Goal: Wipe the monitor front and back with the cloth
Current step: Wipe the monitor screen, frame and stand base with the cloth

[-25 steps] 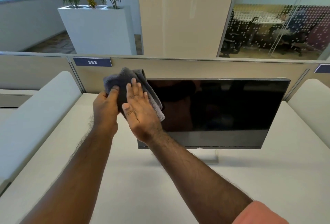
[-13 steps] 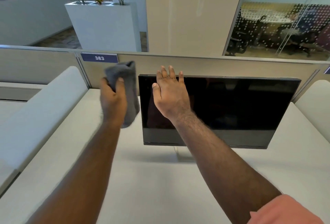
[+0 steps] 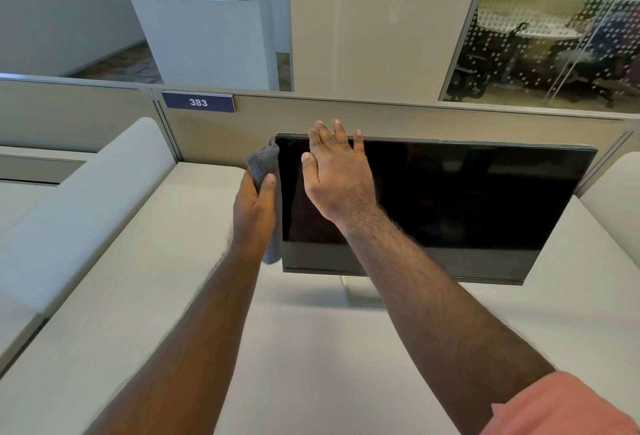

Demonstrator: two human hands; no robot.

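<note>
Right, one monitor (image 3: 450,206) on the white desk (image 3: 311,358), its dark screen facing the wearer and its long axis running side to side along the beige partition (image 3: 415,119) just behind it; the panel stands upright on a single pale stand (image 3: 360,291) beneath its lower edge. Two hands at the monitor's left end. The right hand (image 3: 337,178) lies flat and relaxed against the screen near the top left corner, fingers straight and reaching up over the top edge. The left hand (image 3: 254,209) sits just beside the monitor's left edge, clutching the one grey cloth (image 3: 265,162), thumb pinching it; the cloth pokes up toward the top left corner and hangs down past the wrist along that left edge. Whether it touches the back of the panel cannot be told from here. Above the monitor's left corner, one blue label (image 3: 198,102) reading 383 on the partition. Beyond that, one white planter (image 3: 207,39) with three plants.
</note>
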